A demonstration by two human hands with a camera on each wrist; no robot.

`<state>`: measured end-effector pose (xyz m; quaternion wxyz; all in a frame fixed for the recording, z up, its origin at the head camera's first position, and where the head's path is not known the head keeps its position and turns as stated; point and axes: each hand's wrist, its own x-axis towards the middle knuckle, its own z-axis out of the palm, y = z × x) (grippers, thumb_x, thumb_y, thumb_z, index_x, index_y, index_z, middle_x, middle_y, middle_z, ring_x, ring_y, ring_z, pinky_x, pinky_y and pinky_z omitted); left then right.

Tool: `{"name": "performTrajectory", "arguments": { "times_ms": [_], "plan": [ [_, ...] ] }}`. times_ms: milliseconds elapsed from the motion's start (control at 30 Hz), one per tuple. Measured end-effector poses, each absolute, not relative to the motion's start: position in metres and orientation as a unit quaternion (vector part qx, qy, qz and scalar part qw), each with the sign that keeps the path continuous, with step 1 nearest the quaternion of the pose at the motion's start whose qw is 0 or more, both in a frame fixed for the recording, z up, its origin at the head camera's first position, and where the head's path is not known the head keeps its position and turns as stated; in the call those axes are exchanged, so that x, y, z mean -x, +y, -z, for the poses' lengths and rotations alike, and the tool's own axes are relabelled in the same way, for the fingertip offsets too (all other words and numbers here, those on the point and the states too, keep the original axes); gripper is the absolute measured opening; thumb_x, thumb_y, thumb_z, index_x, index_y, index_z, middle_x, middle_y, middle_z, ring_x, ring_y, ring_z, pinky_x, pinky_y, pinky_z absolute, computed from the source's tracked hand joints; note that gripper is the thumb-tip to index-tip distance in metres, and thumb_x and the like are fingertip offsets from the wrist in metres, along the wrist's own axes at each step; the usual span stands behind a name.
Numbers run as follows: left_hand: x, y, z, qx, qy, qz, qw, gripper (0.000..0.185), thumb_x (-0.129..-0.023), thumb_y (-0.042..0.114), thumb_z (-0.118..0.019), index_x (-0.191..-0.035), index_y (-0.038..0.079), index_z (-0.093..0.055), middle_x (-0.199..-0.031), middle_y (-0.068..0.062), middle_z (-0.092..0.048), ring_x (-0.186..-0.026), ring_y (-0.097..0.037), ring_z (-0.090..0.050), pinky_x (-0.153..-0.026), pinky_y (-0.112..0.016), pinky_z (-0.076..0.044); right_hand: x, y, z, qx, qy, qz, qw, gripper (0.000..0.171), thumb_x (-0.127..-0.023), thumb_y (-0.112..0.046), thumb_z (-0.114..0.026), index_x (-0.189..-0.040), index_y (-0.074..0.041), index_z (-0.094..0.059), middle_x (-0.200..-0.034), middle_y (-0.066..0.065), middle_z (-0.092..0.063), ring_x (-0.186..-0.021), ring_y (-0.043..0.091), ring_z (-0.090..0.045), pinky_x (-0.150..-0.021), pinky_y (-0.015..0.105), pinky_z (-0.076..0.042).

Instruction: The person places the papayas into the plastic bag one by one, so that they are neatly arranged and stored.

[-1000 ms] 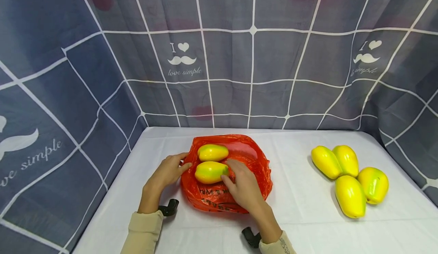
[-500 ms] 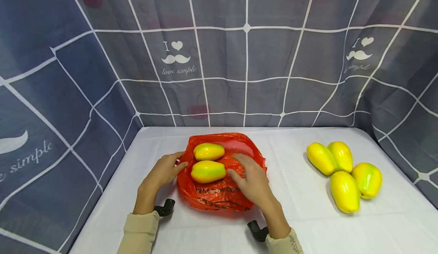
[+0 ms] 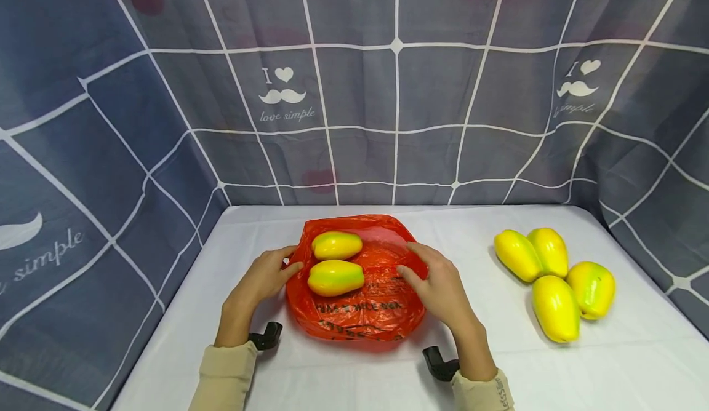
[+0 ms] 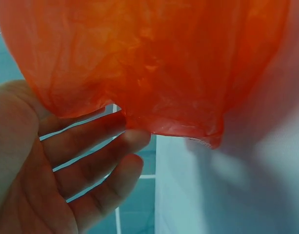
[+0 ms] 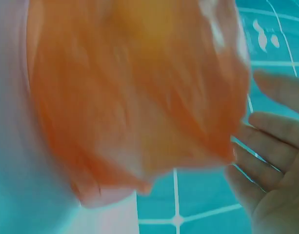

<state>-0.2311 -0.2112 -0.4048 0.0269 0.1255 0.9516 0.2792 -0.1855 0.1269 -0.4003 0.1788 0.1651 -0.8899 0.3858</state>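
A red plastic bag (image 3: 365, 322) with dark print stands wide open on the white table, its rim folded back. Two yellow mango-like fruits (image 3: 335, 277) lie inside, side by side at the left. My left hand (image 3: 261, 277) rests at the bag's left rim, thumb over the edge. In the left wrist view its fingers (image 4: 98, 170) are spread and loose, some tips partly hidden by the bag. My right hand (image 3: 443, 285) is at the bag's right rim with nothing in it. Its fingers spread beside the red plastic (image 5: 139, 97) in the right wrist view.
Several more yellow fruits (image 3: 556, 308) lie grouped on the right of the white-covered table (image 3: 471, 343). A grey checked curtain (image 3: 354, 91) hangs behind and along both sides. Each wrist wears a small black camera mount (image 3: 267, 336).
My right hand has let go of the nearer fruit in the bag and drawn back right to the rim. The left hand stays at the left rim. The head view has shifted slightly.
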Motion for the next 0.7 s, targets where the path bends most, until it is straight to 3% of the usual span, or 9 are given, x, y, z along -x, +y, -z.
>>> {"name": "performTrajectory", "arguments": {
  "times_ms": [267,500,700],
  "plan": [
    [0.228,-0.211,0.402,-0.127,0.948,-0.29,0.047,0.058,-0.094,0.028,-0.067,-0.143,0.002,-0.05,-0.127,-0.017,-0.063,-0.102,-0.032,-0.065,-0.093,-0.05,-0.051,0.185,0.156,0.404,-0.117,-0.911,-0.363,0.155,0.053,-0.087,-0.026,-0.076,-0.13,0.001,-0.061,-0.134,0.023,-0.057,-0.128,0.042,-0.048,-0.109,0.06,-0.031],
    [0.228,-0.211,0.401,-0.119,0.949,-0.284,0.06,0.059,-0.094,0.018,-0.068,-0.145,0.001,-0.046,-0.126,-0.019,-0.062,-0.09,-0.025,-0.064,-0.08,-0.04,-0.057,0.185,0.182,0.406,-0.084,-0.912,-0.368,0.158,0.057,-0.09,-0.027,-0.073,-0.133,0.005,-0.056,-0.135,0.025,-0.055,-0.127,0.043,-0.049,-0.106,0.058,-0.037],
    [0.229,-0.21,0.402,-0.116,0.952,-0.277,0.061,0.059,-0.093,0.018,-0.069,-0.145,0.002,-0.047,-0.123,-0.017,-0.063,-0.088,-0.024,-0.062,-0.078,-0.04,-0.057,0.183,0.196,0.409,-0.068,-0.916,-0.36,0.167,0.058,-0.09,-0.025,-0.073,-0.133,0.008,-0.054,-0.134,0.026,-0.055,-0.125,0.044,-0.05,-0.105,0.058,-0.037]
  ]
}}
